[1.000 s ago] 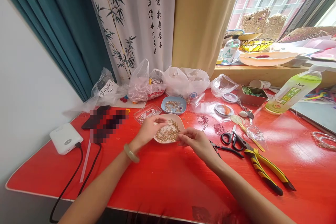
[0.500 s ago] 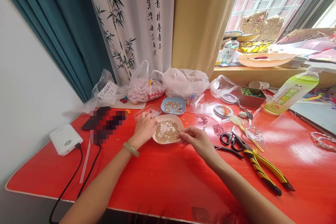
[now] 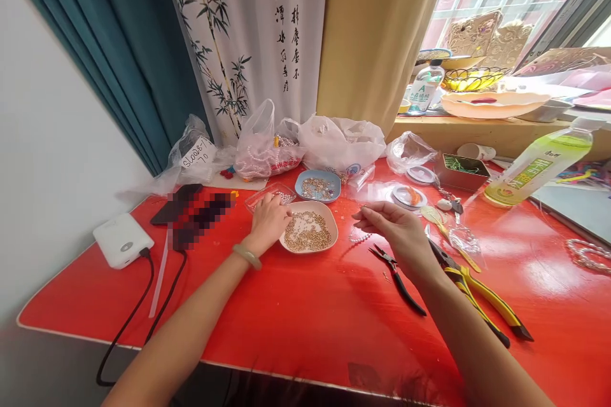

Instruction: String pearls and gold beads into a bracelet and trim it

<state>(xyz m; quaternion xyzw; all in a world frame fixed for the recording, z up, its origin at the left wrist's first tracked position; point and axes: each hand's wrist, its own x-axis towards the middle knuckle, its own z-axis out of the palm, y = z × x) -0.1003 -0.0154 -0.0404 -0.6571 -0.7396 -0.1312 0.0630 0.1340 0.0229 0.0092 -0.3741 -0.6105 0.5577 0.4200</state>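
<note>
My left hand (image 3: pixel 270 221), a pale bangle on its wrist, reaches over a clear plastic box (image 3: pixel 249 205) of small white beads. Its fingers are slightly apart and bent down; their tips are partly hidden. Just right of it stands a pale bowl (image 3: pixel 333 224) strewn with gold beads (image 3: pixel 310 240). Right of that bowl, above the table, my right hand (image 3: pixel 389 226) pinches thumb and forefinger on something too small to make out. A short strand of pale beads (image 3: pixel 360 238) lies below its fingertips. Nearer me rest small black-handled pliers (image 3: pixel 400 283).
A blue dish (image 3: pixel 300 193) of mixed beads sits behind the bowl. Yellow-and-black pliers (image 3: pixel 487 299) lie at right, near a drink bottle (image 3: pixel 539 162). Plastic bags (image 3: pixel 341 143) line the back. A white power bank (image 3: pixel 123 240) with a cable is at left.
My right hand has moved right, away from the gold-bead bowl, and now covers the scissors. The small black-handled pliers lie nearer me at a different angle. My left hand stays over the clear box.
</note>
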